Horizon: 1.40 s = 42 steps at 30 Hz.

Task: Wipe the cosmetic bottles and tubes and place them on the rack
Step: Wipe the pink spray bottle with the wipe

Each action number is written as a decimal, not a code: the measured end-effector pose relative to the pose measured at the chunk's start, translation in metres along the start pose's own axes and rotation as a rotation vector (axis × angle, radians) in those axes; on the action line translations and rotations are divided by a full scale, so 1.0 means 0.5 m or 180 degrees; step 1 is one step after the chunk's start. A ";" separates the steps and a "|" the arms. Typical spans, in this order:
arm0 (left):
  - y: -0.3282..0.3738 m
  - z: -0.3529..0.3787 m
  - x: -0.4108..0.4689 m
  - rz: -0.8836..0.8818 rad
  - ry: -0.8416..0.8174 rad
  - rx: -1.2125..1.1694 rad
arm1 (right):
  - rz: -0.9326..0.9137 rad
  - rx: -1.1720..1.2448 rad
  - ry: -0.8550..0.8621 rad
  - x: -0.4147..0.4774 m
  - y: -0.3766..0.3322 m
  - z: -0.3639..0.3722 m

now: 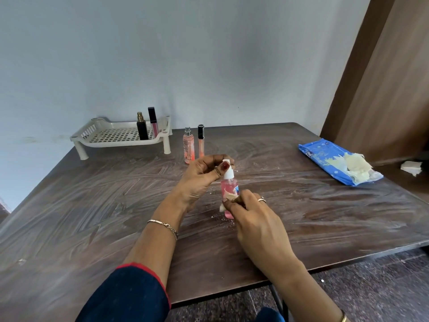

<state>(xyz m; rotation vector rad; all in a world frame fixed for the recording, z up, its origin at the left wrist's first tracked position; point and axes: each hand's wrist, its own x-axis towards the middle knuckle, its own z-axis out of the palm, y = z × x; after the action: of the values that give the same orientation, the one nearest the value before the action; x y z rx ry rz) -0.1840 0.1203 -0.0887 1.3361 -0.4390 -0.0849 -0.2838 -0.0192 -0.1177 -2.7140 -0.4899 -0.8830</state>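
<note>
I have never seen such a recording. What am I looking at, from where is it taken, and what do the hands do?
There is no machine: a person wears one camera on the head, so you look forward and down at their two hands. The left hand holds a pink spray bottle by its white top, roughly upright above the brown table. The right hand pinches a piece of wipe against the bottle's body. Behind, a beige rack already holds a black perfume bottle and a lip gloss tube. Beside it on the table stand a second pink bottle and a slim tube. At the right lies a blue pack of wipes.
</note>
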 end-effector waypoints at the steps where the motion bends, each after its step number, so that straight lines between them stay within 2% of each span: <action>1: -0.001 -0.002 0.000 -0.0012 -0.0016 0.0001 | -0.0012 -0.0016 -0.0017 -0.004 0.002 -0.001; 11: 0.000 -0.010 -0.002 -0.0139 -0.0065 0.0247 | -0.0128 0.0133 -0.0417 -0.014 0.027 -0.007; 15: -0.005 -0.014 -0.004 -0.0238 0.0045 -0.0181 | -0.0285 0.0258 -0.0672 -0.016 0.044 -0.003; 17: -0.007 -0.018 -0.005 -0.0276 0.0095 -0.0295 | -0.0246 0.0500 -0.0512 -0.017 0.050 -0.009; 22: 0.002 -0.022 -0.007 -0.0345 0.0009 -0.0656 | 0.0362 0.1093 0.0620 0.015 0.058 -0.037; 24: 0.004 -0.021 -0.009 -0.0358 -0.0129 -0.0804 | 0.0510 0.1389 0.0818 0.040 0.059 -0.043; 30: 0.001 -0.028 -0.009 -0.0313 -0.0367 -0.1455 | 0.0250 0.1595 0.0385 0.087 0.034 -0.054; 36: 0.002 -0.047 -0.004 -0.0188 0.0027 -0.1942 | -0.0076 0.1463 0.0500 0.075 0.043 -0.048; 39: 0.008 -0.036 -0.006 -0.0226 0.0316 -0.1899 | 0.0097 0.1657 0.0570 0.054 0.048 -0.043; 42: 0.011 -0.029 -0.008 -0.0307 0.0524 -0.2069 | 0.0645 0.1964 0.0800 0.037 0.055 -0.035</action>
<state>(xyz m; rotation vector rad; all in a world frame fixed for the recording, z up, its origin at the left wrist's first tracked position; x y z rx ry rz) -0.1835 0.1363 -0.0870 0.7152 -0.1788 -0.1793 -0.2684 -0.0458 -0.0963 -2.0218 -0.3512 -0.8320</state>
